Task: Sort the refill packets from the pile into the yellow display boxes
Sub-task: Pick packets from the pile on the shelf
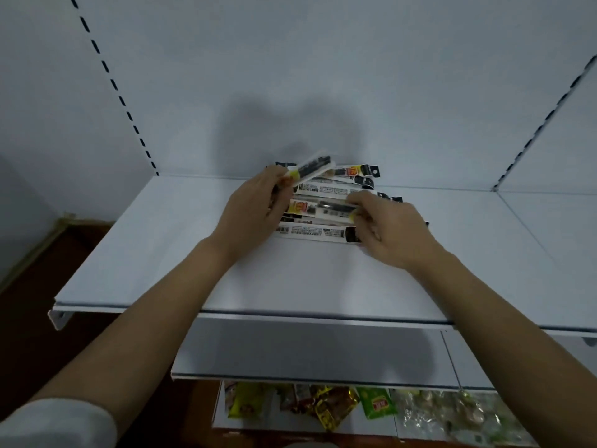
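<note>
A pile of long refill packets lies near the back of a white shelf. My left hand holds one packet lifted above the pile, its far end tilted up to the right. My right hand pinches the right end of another packet that lies across the pile. A white packet with barcodes sits at the pile's front edge. No yellow display box is in view.
The shelf's white back panel rises right behind the pile, with slotted uprights at left and right. A lower shelf juts out below; under it lie snack bags.
</note>
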`<act>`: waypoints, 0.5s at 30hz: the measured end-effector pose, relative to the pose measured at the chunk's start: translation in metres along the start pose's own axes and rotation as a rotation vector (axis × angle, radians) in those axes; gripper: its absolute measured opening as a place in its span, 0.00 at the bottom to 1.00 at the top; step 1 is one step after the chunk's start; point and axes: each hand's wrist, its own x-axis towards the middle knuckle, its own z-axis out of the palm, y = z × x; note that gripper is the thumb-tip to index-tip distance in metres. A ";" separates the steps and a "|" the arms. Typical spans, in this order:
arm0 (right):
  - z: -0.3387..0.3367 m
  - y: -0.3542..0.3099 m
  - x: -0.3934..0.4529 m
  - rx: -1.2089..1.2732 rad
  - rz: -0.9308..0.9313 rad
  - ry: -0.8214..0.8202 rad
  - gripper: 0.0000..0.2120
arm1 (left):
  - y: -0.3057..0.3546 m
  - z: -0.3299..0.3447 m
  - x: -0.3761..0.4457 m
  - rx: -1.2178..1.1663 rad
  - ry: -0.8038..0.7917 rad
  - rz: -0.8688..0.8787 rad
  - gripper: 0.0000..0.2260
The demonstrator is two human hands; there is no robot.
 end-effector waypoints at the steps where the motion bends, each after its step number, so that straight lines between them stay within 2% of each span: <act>1: -0.003 0.009 -0.002 -0.015 0.068 0.044 0.17 | 0.000 0.003 -0.002 -0.003 0.007 -0.010 0.09; 3: -0.003 0.024 -0.004 -0.027 0.181 0.099 0.16 | -0.001 0.009 -0.006 0.045 -0.055 0.019 0.16; 6: 0.005 0.029 0.000 -0.032 0.277 0.100 0.09 | -0.010 0.015 -0.014 0.139 -0.195 0.132 0.25; 8: 0.010 0.030 0.000 -0.050 0.281 0.071 0.08 | -0.012 0.016 -0.016 0.173 -0.257 0.205 0.24; 11: 0.012 0.035 -0.006 -0.057 0.271 0.060 0.07 | -0.016 0.017 -0.016 0.156 -0.275 0.224 0.19; 13: 0.013 0.035 -0.008 -0.034 0.257 0.087 0.07 | -0.018 0.019 -0.014 0.193 -0.233 0.264 0.16; 15: 0.014 0.034 -0.007 -0.029 0.200 0.115 0.10 | -0.015 0.018 -0.011 0.226 -0.111 0.254 0.13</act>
